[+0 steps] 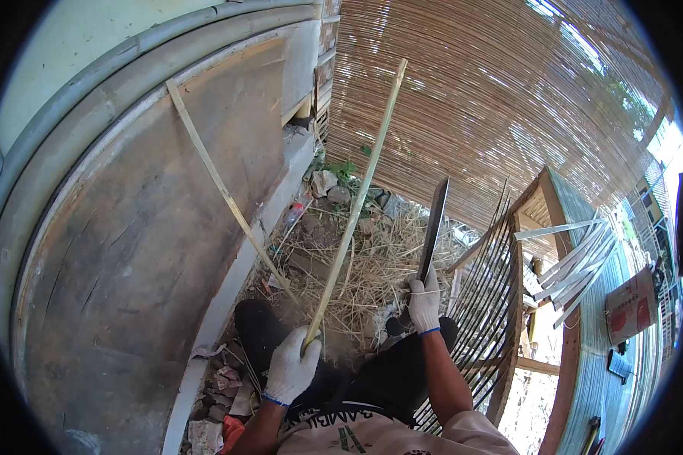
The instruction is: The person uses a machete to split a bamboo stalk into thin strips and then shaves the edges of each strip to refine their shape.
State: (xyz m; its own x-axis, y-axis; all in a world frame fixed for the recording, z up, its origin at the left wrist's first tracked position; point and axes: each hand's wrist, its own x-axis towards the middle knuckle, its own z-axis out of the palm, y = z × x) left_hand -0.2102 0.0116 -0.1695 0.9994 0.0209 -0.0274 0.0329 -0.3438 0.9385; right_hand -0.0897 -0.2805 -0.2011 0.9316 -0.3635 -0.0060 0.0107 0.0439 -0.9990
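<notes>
My left hand (292,366), in a white knitted glove, is closed around the lower end of a long pale bamboo strip (359,193). The strip slants up and away in front of me. In my right hand (425,303), also gloved, is a machete (434,227) with a long dark blade pointing up and forward; its handle is hidden in the fist. Blade and strip are apart. A second bamboo strip (224,189) leans against the board on the left, its lower end near the ground by my left knee.
Straw-like bamboo shavings (364,280) cover the ground between my legs and beyond. A large worn board (159,220) stands to the left. A bamboo screen (448,114) closes the back. To the right are a slatted frame (486,303), pale strips (577,262) and a cardboard box (631,307).
</notes>
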